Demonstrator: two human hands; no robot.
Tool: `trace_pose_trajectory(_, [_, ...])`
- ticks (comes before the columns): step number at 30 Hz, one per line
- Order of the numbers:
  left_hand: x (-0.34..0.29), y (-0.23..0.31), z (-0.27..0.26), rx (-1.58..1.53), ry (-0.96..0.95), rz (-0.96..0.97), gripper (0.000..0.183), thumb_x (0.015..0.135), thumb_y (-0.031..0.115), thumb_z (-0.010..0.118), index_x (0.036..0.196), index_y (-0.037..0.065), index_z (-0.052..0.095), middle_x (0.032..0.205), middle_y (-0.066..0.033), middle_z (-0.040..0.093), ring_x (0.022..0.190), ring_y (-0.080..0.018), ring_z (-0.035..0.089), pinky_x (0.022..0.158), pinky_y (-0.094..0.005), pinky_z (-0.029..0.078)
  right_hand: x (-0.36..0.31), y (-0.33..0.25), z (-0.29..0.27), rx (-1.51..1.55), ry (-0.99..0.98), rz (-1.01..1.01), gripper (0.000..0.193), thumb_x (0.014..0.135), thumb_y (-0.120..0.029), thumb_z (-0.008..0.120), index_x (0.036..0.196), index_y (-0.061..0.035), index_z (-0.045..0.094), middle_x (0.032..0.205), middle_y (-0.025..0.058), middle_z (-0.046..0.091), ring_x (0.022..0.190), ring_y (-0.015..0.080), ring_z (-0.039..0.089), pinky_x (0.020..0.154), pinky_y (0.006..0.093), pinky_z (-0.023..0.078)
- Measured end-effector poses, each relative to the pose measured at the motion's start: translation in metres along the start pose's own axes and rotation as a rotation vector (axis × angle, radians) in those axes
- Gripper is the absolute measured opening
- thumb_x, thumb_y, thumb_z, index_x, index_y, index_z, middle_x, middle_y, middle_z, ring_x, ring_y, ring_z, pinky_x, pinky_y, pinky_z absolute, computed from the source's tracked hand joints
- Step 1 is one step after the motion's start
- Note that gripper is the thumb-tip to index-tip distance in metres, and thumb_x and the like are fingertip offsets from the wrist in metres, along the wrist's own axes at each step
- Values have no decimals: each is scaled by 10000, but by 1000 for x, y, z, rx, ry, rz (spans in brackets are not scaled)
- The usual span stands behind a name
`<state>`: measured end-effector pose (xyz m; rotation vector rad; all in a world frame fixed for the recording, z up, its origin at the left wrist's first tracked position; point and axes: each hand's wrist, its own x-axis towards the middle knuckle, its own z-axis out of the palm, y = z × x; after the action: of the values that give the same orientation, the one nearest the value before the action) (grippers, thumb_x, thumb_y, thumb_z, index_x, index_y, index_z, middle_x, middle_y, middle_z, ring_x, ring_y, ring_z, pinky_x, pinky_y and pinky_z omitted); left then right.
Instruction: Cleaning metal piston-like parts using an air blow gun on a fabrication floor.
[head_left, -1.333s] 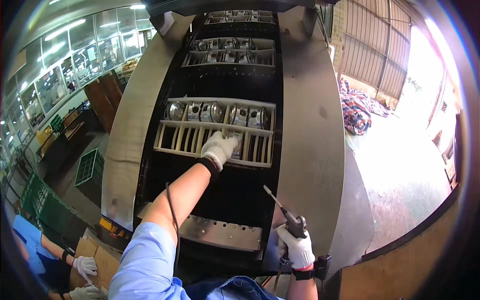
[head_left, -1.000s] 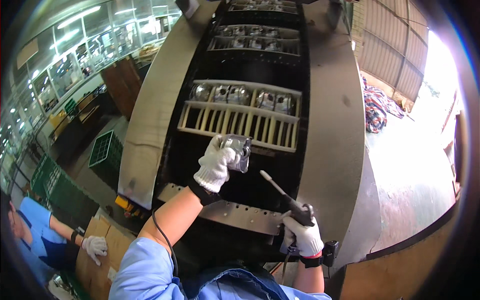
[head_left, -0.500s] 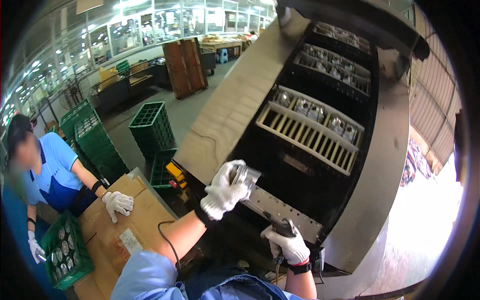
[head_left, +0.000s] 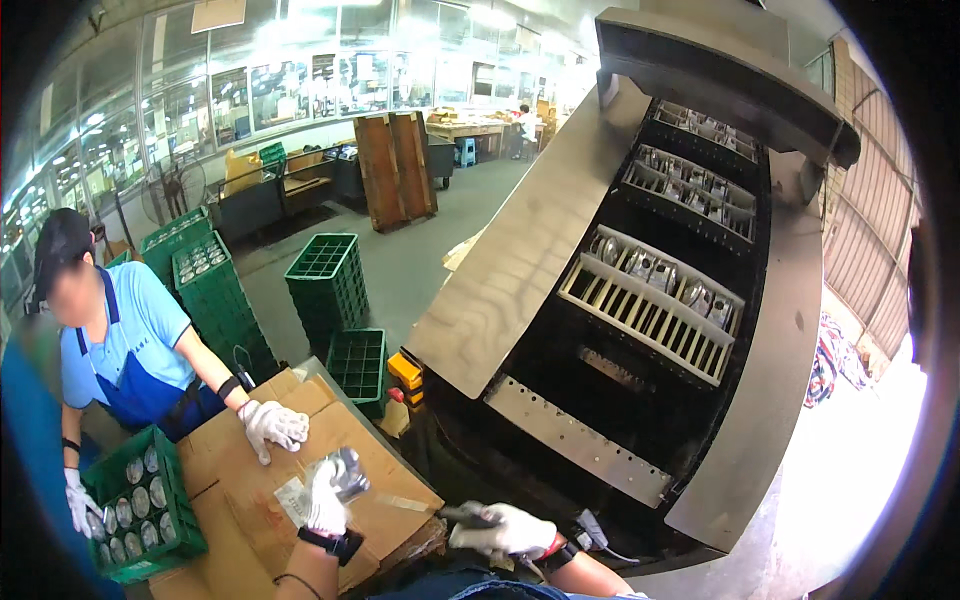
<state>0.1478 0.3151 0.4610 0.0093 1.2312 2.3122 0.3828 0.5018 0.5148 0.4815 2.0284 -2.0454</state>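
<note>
My left hand [head_left: 325,503], in a white knit glove, is closed round a shiny silvery metal part [head_left: 349,473], held over the cardboard sheet [head_left: 235,500]. The part's exact kind is hard to make out. My right hand [head_left: 512,530], gloved too, grips a dark air blow gun [head_left: 474,516] in front of the machine; a thin hose hangs below the hand. Close to my left hand, a co-worker's gloved hand [head_left: 273,428] rests on the cardboard. The co-worker's other hand [head_left: 82,504] reaches into a green crate [head_left: 187,497] of round-faced metal parts.
A conveyor machine [head_left: 520,240] with slatted racks [head_left: 650,310] of metal parts stands ahead to the right. A perforated metal strip [head_left: 580,440] crosses its near end. Stacked green crates [head_left: 325,280] and a yellow device [head_left: 405,372] lie to its left.
My left hand has carried the metal part from the conveyor's near end leftward over the cardboard. My right hand has moved left with the blow gun. The co-worker's hand stays on the cardboard.
</note>
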Motion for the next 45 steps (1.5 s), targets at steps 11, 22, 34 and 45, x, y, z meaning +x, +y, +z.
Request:
trace_pose_trajectory(11, [0,18,-97,1815,575,407,392,666,160,770,954,86,514,1051,-171,503,1047,-373,487,900,-495,426,-13,-32,-28,-39,285,5,543,909,-370,689,1387,-146,563,632,-26,531,499,80,510,453,265,410])
trace_pose_trajectory(22, [38,59,77,1836,4,953,462,692,18,758,1118,9,579,1102,-151,590,908,-286,605,851,-392,498,-235,-70,-233,63,1604,-115,176,872,-248,682,847,-79,640,581,-2,536,470,122,511,432,295,408])
trace_pose_trajectory(34, [75,-103,506,1357,-842,1293,604,848,329,693,1320,7,495,1279,-261,572,1229,-401,531,1049,-458,439,-255,-24,-279,296,1347,-54,222,835,-224,714,789,-13,665,542,34,561,373,138,501,357,290,386])
trace_pose_trajectory(45, [116,-146,640,1775,-596,507,630,768,466,585,1195,10,670,1280,-264,615,1216,-390,581,1027,-421,446,-269,-30,-291,422,1273,-37,211,847,-207,706,834,-6,644,538,43,561,363,139,504,351,278,393])
